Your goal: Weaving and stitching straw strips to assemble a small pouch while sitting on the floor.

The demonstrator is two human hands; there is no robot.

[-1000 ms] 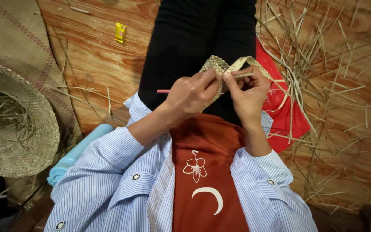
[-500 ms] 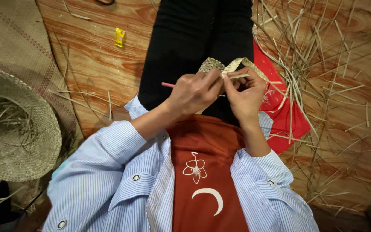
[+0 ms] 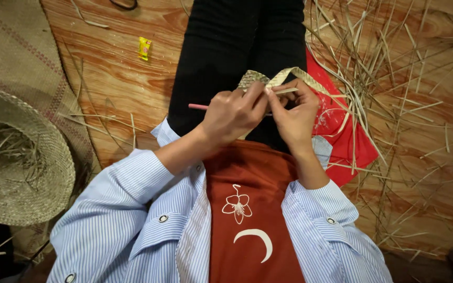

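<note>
Left hand: the left hand (image 3: 232,112), just above the middle of the frame, is closed around a thin pink tool (image 3: 198,107) whose end sticks out to the left, and its fingertips meet the woven strip
Right hand: the right hand (image 3: 294,112), touching the left at the fingertips, is curled narrow and pinches the woven strip together with a loose straw strand (image 3: 285,91)
Woven strip: the woven strip (image 3: 268,78), a pale plaited band, sits at centre top of the frame over the black-clad legs (image 3: 237,47), and its free end trails right across the red cloth (image 3: 347,141)
Step in hand: by my reading this is mid-plait, with a strand being worked into the band's edge while both hands keep the weave tight
Next move: it likely calls for steady tension from the right hand while the pink tool opens a gap for the strand; too hard a pull could snap the dry straw
Straw: loose straw stalks (image 3: 394,78) lie scattered over the wooden floor (image 3: 111,68) on the right side of the frame, some overlapping the red cloth
Other things: a woven straw hat (image 3: 32,183) lies brim up at the left edge on a woven mat (image 3: 11,52); a small yellow object (image 3: 144,47) lies on the floor at upper left, well apart from the hands
</note>
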